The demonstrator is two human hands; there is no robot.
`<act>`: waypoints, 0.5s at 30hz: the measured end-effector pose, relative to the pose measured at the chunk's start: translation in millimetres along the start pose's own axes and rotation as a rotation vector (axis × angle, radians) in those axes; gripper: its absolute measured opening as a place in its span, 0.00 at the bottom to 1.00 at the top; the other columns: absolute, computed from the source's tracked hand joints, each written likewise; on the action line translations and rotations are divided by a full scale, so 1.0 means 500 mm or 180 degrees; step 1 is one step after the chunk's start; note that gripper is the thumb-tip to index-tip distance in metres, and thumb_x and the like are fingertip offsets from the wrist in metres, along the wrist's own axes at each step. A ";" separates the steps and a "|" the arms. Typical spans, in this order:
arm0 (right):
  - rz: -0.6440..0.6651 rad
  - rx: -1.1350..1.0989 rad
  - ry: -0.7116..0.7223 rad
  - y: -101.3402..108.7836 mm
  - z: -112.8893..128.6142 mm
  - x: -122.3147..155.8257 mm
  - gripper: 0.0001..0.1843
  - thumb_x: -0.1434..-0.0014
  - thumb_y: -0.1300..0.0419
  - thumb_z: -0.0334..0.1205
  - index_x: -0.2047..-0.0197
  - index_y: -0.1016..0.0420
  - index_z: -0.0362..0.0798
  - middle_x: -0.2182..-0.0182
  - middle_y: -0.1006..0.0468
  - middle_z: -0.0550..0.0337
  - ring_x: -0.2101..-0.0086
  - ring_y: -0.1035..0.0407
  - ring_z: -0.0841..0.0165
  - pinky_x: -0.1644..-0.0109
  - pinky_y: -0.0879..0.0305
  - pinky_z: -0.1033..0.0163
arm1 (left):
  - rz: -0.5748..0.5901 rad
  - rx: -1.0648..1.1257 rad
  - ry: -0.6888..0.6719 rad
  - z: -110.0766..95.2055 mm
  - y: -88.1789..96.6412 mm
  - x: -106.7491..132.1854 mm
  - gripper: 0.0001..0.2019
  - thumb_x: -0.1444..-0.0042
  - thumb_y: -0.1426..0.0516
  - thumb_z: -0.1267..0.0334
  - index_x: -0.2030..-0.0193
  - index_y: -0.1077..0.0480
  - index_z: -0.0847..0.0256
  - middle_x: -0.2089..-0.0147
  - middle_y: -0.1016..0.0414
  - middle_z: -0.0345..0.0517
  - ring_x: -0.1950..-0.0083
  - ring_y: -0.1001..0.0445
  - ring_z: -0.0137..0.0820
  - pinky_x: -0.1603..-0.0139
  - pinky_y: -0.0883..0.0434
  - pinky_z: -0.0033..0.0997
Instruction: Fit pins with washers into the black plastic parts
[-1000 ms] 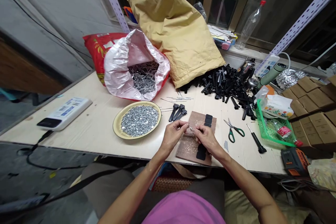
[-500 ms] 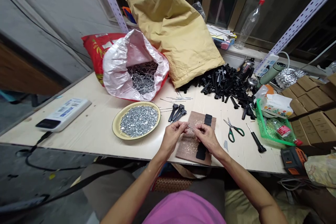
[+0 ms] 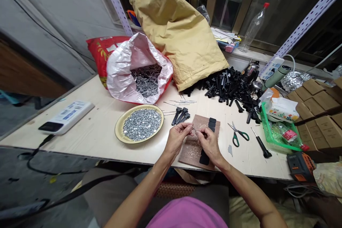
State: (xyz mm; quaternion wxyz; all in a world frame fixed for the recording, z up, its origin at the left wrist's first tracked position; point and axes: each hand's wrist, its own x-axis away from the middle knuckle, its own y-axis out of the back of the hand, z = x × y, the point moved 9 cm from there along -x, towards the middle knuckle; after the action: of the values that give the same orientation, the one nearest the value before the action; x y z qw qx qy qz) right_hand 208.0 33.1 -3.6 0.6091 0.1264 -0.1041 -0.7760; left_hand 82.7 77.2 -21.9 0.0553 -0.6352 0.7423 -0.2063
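My left hand and my right hand meet fingertip to fingertip above a brown board with black pads. Both are closed in a pinch; a small, thin, silvery piece seems to lie between the fingertips, too small to name. Left of my hands stands a cream dish heaped with small silvery metal discs. Several black-headed metal rods lie just beyond my left hand, and loose thin metal rods lie behind them. Scissors with green handles rest right of the board.
A red bag of metal rods stands open behind the dish, beside a large tan sack. Black plastic parts are piled at the back. A black-handled tool, a green basket and cardboard boxes occupy the right; a white power bank lies left.
Both hands stay over the board, their fingertips still close together, with only a slight shift of the fingers. The whole view has moved slightly.
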 end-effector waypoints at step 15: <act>-0.0413 -0.0562 0.0113 0.015 0.020 -0.018 0.10 0.47 0.40 0.45 0.70 0.25 0.47 0.72 0.24 0.61 0.68 0.32 0.69 0.62 0.36 0.64 | -0.0210 -0.0501 -0.0668 -0.050 -0.004 0.012 0.16 0.52 0.39 0.56 0.58 0.27 0.61 0.60 0.22 0.47 0.58 0.25 0.33 0.56 0.28 0.33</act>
State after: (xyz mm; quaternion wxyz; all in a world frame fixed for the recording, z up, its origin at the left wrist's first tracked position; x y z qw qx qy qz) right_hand 213.7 40.2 9.1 0.5682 0.0923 -0.0161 -0.8176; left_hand 74.7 77.0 2.6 0.0757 -0.6797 0.7250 -0.0816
